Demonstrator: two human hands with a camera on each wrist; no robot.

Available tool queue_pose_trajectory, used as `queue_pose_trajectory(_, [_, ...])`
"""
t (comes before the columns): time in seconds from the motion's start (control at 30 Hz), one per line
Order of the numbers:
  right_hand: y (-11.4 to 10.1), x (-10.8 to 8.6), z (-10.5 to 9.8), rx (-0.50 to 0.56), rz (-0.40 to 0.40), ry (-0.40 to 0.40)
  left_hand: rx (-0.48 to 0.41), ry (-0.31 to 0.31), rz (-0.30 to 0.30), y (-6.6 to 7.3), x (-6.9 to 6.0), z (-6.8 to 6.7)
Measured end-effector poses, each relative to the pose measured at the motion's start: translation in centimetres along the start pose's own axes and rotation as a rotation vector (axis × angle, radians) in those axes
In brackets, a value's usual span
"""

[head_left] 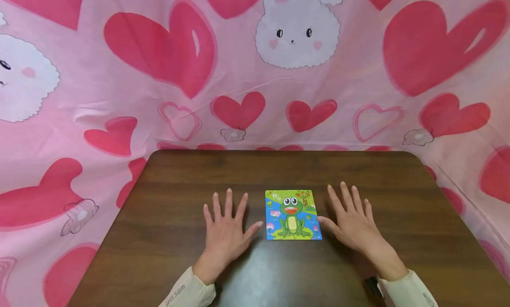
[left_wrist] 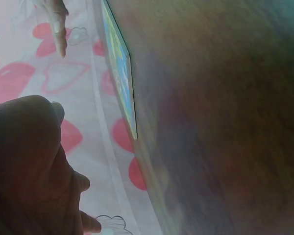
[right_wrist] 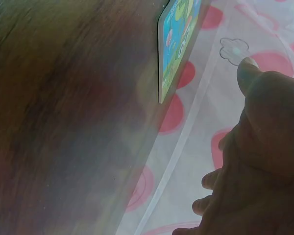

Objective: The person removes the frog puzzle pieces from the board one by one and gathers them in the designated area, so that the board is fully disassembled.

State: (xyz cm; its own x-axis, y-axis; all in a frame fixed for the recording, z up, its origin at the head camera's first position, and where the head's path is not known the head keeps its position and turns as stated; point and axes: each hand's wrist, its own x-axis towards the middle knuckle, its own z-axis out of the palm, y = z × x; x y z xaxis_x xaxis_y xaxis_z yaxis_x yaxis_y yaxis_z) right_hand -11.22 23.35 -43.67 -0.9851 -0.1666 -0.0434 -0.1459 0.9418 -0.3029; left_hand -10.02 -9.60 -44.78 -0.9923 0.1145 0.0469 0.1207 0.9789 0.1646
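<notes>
A thin square frog picture board [head_left: 292, 215] lies flat on the wooden table, its printed side up; both wrist views catch it nearly edge-on, as the board [left_wrist: 122, 76] and the board [right_wrist: 175, 49]. To its left is my left hand [head_left: 226, 236], palm down with fingers spread and straight, holding nothing. On the other side my right hand [head_left: 354, 227] is held likewise, fingers spread, thumb tip by the board's right edge; whether it touches cannot be told. Each wrist view shows its own hand, the left hand [left_wrist: 29, 156] and the right hand [right_wrist: 264, 142], above the tabletop.
The dark brown table [head_left: 191, 170] has rounded far corners. Behind it and at both sides hangs a pink cloth [head_left: 247, 77] printed with hearts and rabbits. Pale sleeves [head_left: 191, 289] cover both forearms, and something black [head_left: 373, 285] shows at the right cuff.
</notes>
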Motion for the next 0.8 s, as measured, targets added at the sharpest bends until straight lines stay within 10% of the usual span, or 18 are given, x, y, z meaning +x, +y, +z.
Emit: queue_pose_trajectory(0.8, [-3.1,3.1,0.2,0.009,-0.191,0.190,-0.110,-0.204,0.347,4.1,0.4,-0.2])
